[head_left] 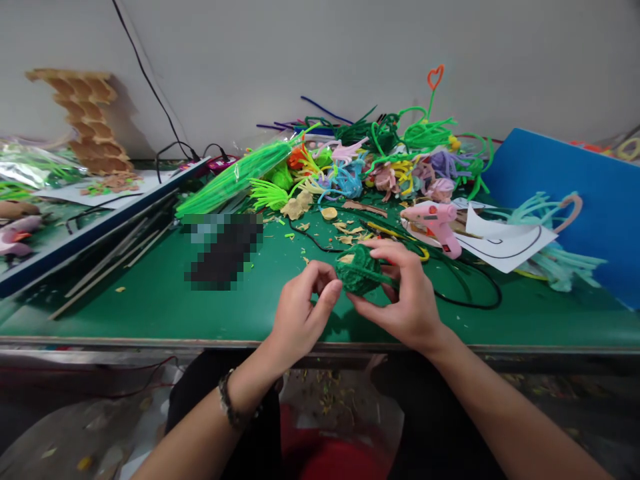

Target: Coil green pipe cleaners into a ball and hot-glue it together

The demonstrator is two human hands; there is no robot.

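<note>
A dark green pipe-cleaner piece point(357, 270), coiled into a small rounded shape, is held just above the green table point(150, 300) near its front edge. My right hand point(407, 297) wraps round it from the right, fingers curled over its top. My left hand point(303, 310) pinches its left side between thumb and fingertips. A beaded bracelet sits on my left wrist.
A pink glue gun point(435, 223) with a black cord lies right of the hands, beside white paper point(505, 240) and a blue board point(590, 193). A heap of coloured pipe cleaners point(380, 160) fills the back. Bright green stems point(235, 177), sticks and a brown honeycomb piece point(87, 113) lie left.
</note>
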